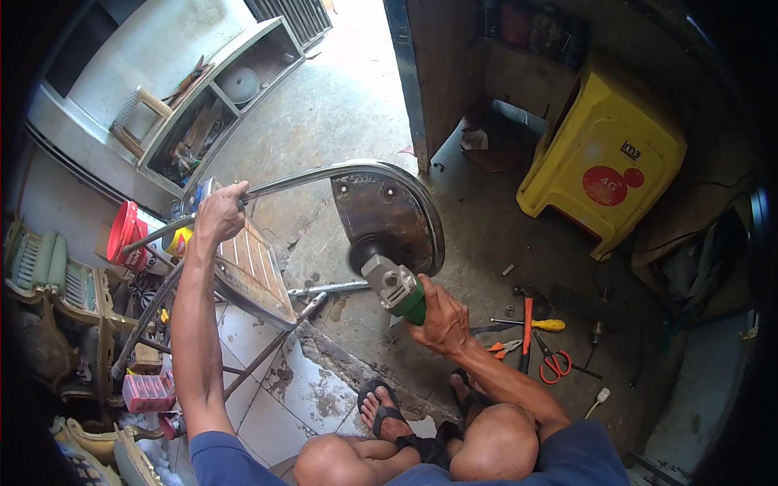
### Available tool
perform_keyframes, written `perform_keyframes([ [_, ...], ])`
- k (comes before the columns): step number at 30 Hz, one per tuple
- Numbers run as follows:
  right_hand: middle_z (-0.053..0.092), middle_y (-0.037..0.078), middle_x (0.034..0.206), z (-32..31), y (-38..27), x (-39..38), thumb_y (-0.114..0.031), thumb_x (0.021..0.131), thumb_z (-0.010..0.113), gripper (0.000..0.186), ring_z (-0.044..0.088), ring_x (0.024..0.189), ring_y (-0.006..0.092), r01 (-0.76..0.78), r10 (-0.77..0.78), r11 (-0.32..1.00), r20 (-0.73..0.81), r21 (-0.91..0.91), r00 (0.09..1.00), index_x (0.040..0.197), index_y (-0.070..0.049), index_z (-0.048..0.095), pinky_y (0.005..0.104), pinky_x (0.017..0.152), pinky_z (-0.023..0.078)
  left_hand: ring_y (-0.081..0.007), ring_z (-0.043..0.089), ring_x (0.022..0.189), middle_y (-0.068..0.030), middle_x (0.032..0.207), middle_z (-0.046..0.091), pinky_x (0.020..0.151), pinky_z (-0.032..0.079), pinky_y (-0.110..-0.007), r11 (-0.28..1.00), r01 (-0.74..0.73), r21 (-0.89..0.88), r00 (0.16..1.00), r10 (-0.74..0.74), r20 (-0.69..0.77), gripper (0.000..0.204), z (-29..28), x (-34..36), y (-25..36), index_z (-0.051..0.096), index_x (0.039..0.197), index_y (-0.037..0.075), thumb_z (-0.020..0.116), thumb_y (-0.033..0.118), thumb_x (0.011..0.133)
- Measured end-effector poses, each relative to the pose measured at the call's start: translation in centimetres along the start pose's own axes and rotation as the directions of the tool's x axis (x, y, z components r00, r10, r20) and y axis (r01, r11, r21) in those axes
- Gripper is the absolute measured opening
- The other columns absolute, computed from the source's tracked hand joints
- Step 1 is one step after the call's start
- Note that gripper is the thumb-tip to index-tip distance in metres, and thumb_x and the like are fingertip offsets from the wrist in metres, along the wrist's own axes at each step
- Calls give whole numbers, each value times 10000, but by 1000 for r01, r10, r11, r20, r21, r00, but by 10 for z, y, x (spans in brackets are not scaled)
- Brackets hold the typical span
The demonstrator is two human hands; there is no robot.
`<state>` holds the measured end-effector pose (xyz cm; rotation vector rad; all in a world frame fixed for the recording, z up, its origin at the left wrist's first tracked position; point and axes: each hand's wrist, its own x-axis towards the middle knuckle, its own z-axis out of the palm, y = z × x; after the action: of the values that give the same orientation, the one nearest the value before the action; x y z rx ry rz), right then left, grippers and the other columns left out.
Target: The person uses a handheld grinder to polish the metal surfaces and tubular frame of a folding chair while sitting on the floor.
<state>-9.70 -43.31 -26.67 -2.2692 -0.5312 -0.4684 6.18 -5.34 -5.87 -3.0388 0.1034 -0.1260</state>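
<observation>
My left hand [220, 212] is closed round the metal tube of a chair frame [308, 176], up and left of centre. The tube curves right into a rounded end that holds a dark, rust-stained metal plate [377, 212] with bolt holes. In my right hand [442, 320] is a green and grey angle grinder [395, 292], fingers wrapped round its body. The grinder's round head [374, 249] is blurred and lies against or just over the plate's lower edge; contact I cannot tell. A slatted wooden panel [255, 271] sits below the tube.
On the floor to the right lie a hammer [527, 324], a yellow-handled screwdriver [547, 325], orange-handled scissors [556, 366] and pliers [504, 349]. A yellow plastic stool [616, 154] stands farther back. At left are a red bucket [126, 231], a pink box [149, 393] and an open cabinet [219, 105].
</observation>
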Motion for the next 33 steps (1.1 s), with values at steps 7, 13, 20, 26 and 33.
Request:
perform_keyframes([
  [7, 634, 142, 1015, -2, 7, 0, -155, 623, 846, 915, 683, 878, 327, 5, -12, 998, -115, -60, 993, 1447, -45, 462, 442, 738, 552, -414, 655, 1057, -187, 1079, 705, 859, 523, -510, 999, -37, -27, 997, 35, -62, 271, 8, 3, -3, 637, 1101, 82, 552, 46, 846],
  [13, 640, 113, 1052, -12, -18, 17, -159, 587, 860, 967, 670, 895, 313, 66, -64, 978, 17, -199, 998, 1469, -91, 470, 441, 772, 539, -412, 665, 1044, -180, 1071, 710, 845, 525, -516, 999, -32, 6, 995, 33, -93, 242, 5, -3, -3, 640, 1095, 94, 546, 75, 874],
  [20, 650, 111, 1042, -16, -19, 15, -166, 610, 864, 960, 676, 874, 325, 113, -83, 962, 125, -250, 989, 1481, -96, 467, 437, 768, 546, -408, 670, 1040, -180, 1075, 715, 833, 528, -525, 1000, -4, -31, 998, 3, -59, 258, 8, 2, 5, 631, 1074, 103, 535, 44, 842],
  [26, 641, 99, 988, -6, -32, 42, -158, 594, 860, 971, 671, 842, 304, 9, -17, 996, -89, -92, 996, 1481, -122, 466, 437, 702, 548, -404, 680, 1039, -171, 1088, 718, 847, 549, -505, 1000, 6, -18, 999, -7, -39, 310, 2, -1, 1, 628, 1098, 101, 519, 13, 821],
  [33, 648, 132, 943, -30, -38, 38, -151, 641, 830, 911, 682, 818, 336, 28, -25, 981, 16, -192, 1000, 1472, -88, 462, 455, 687, 551, -391, 682, 1066, -167, 1114, 718, 880, 551, -496, 1000, 26, -1, 999, -26, -24, 316, 5, 0, 2, 628, 1116, 104, 497, 10, 844],
])
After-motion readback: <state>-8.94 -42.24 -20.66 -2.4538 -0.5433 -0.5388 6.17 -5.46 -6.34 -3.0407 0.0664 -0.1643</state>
